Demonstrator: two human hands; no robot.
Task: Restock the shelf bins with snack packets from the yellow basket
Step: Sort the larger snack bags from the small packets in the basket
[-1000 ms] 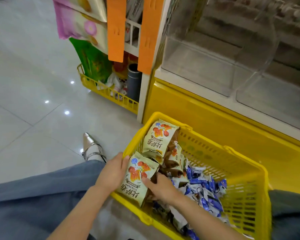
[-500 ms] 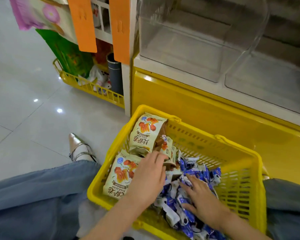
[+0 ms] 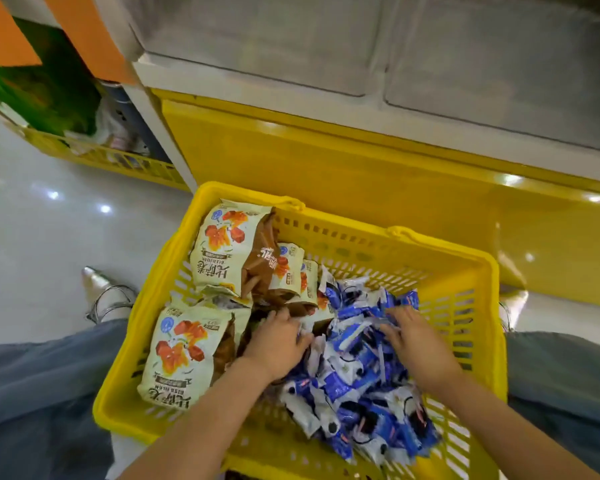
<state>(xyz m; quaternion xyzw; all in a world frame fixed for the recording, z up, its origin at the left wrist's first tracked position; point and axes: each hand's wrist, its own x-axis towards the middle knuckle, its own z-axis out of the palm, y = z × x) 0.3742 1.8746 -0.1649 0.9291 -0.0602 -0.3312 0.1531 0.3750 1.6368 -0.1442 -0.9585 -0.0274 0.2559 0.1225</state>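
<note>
The yellow basket [image 3: 440,251] sits on the floor between my knees. Large cream snack bags [image 3: 184,351] with orange pictures lean along its left side, and a heap of small blue-and-white packets [image 3: 354,386] fills the middle and right. My left hand [image 3: 274,344] rests on the left edge of the blue heap, fingers curled into the packets. My right hand [image 3: 416,344] lies on the heap's right side, fingers spread and pressing down. Whether either hand grips a packet is hidden. Clear shelf bins [image 3: 257,39] stand above the yellow cabinet.
A yellow cabinet front [image 3: 326,168] rises right behind the basket. At the left a low yellow wire rack [image 3: 94,157] holds a green bag and other goods, with orange tags hanging above. My shoe [image 3: 101,292] is on the glossy floor left of the basket.
Both hands slid right and deeper onto the blue packets; the left hand left the cream bags. The view tilted down and closer to the basket.
</note>
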